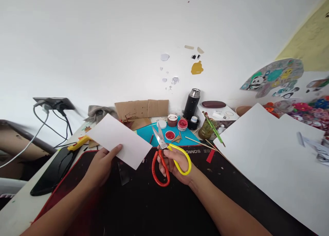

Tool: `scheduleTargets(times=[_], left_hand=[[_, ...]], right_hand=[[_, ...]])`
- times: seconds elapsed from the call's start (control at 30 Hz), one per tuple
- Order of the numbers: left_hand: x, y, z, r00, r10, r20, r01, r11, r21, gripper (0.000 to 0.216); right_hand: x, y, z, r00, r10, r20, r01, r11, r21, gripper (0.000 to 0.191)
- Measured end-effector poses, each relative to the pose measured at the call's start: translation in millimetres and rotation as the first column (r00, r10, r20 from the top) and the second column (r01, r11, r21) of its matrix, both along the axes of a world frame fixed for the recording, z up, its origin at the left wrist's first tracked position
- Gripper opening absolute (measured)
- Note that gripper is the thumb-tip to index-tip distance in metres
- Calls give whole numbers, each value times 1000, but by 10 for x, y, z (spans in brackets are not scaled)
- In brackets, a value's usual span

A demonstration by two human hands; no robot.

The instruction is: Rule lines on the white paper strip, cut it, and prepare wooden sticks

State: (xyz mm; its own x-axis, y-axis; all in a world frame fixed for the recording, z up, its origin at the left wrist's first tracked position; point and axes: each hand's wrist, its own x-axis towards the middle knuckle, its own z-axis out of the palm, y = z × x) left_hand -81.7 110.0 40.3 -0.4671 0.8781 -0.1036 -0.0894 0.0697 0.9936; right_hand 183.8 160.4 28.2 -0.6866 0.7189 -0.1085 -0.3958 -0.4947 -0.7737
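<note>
A white sheet of paper (123,138) is pinched at its lower left edge by my left hand (104,162), thumb on top and fingers beneath. My right hand (177,162) grips a pair of scissors (161,141) with one red and one yellow handle loop. The blades point up and away from me, parted slightly. A small gap lies between the scissors and the paper's right corner. Under both hands spreads a black desk mat (144,208).
Paint pots (182,124) stand on a blue sheet (144,132) behind the scissors. A black thermos (191,104) and a jar with brushes (205,129) are at the back. Large white sheets (267,153) lie right, a yellow-handled tool (79,143) left. Cardboard (141,109) leans on the wall.
</note>
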Motion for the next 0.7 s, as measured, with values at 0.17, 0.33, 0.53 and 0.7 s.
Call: scheduleTargets(times=[0.17, 0.33, 0.53, 0.7], left_hand=[[-24, 399, 303, 991, 86, 103, -104, 977, 185, 43], [17, 716, 449, 971, 133, 199, -193, 926, 323, 40], [72, 786, 387, 964, 87, 251, -167, 933, 319, 32], [71, 806, 337, 954, 83, 289, -168, 945, 282, 17]], right_hand=[[-2, 10, -70, 997, -12, 79, 14, 1000, -21, 58], [-38, -17, -139, 997, 13, 80, -10, 999, -39, 62], [-48, -41, -158, 988, 99, 118, -92, 993, -69, 70], [-59, -71, -107, 986, 42, 162, -50, 998, 45, 74]])
